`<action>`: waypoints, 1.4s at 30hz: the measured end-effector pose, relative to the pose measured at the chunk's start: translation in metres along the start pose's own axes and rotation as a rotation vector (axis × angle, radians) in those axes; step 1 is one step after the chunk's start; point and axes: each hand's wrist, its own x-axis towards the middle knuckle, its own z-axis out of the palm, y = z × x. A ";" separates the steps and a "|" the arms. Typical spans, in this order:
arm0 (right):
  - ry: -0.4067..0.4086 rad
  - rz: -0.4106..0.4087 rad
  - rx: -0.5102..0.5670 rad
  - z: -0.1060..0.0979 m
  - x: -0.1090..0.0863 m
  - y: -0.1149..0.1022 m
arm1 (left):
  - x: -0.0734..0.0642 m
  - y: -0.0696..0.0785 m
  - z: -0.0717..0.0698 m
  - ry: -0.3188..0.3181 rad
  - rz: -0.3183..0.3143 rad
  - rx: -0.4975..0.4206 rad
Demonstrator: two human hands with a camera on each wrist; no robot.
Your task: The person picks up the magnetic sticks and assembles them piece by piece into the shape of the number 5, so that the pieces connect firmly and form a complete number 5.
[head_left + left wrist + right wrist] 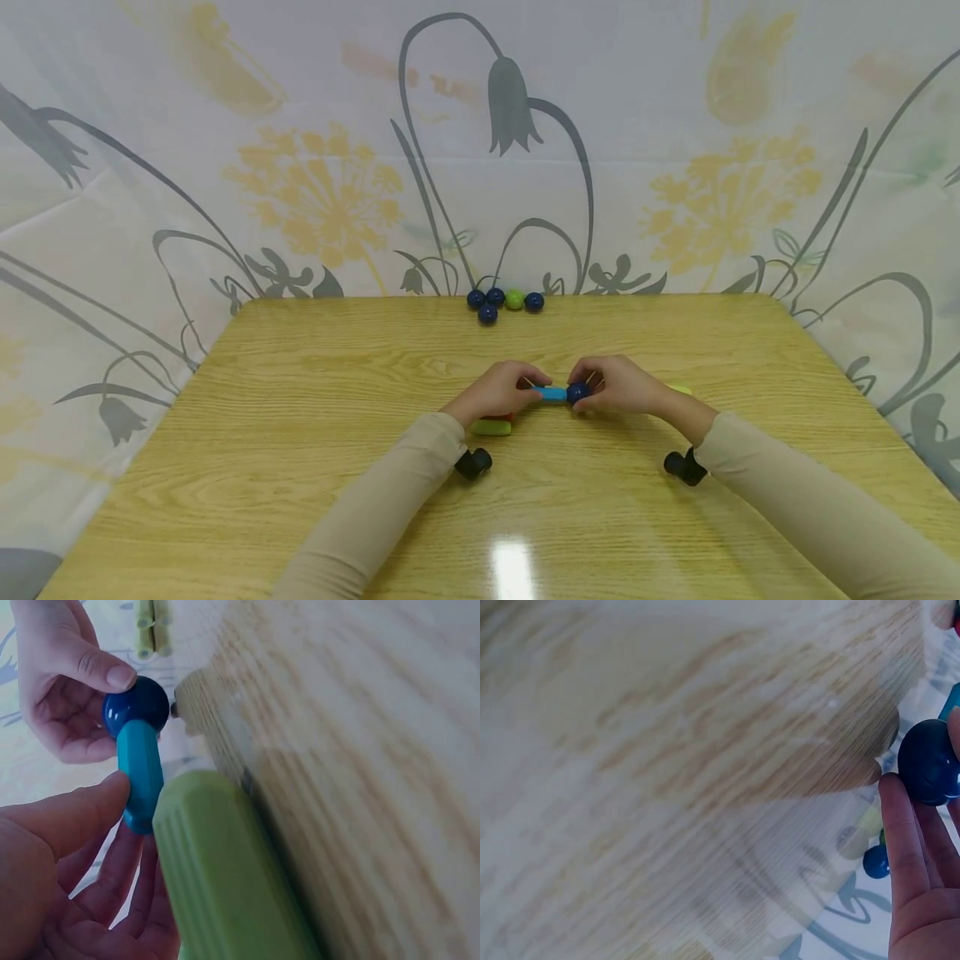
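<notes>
Near the middle of the table, my left hand [504, 388] pinches a light-blue rod [553, 393] between thumb and fingers. A dark-blue ball [577, 392] sits against the rod's far end, and my right hand [621, 385] grips it with thumb and fingertips. In the left wrist view the ball [136, 707] meets the upper end of the ribbed blue rod [139, 772]. The right wrist view shows the ball [928, 762] at its right edge, with my right fingers [905, 840] against it. Whether rod and ball are joined cannot be told.
A yellow-green rod [491, 428] and a red piece [498, 416] lie by my left wrist. Another yellow-green piece [681, 389] shows behind my right wrist. At the back edge stand several dark-blue balls [487, 314] and a green ball [513, 299], in front of a floral cloth [330, 192].
</notes>
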 end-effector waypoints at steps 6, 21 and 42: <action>0.002 -0.015 -0.015 0.001 0.000 0.002 | -0.009 -0.004 -0.009 0.026 -0.013 -0.024; 0.013 0.008 -0.036 0.002 -0.004 0.005 | -0.018 -0.029 -0.038 0.124 -0.035 -0.011; 0.007 0.042 -0.008 0.003 -0.005 0.005 | 0.012 -0.047 -0.071 0.318 -0.061 -0.067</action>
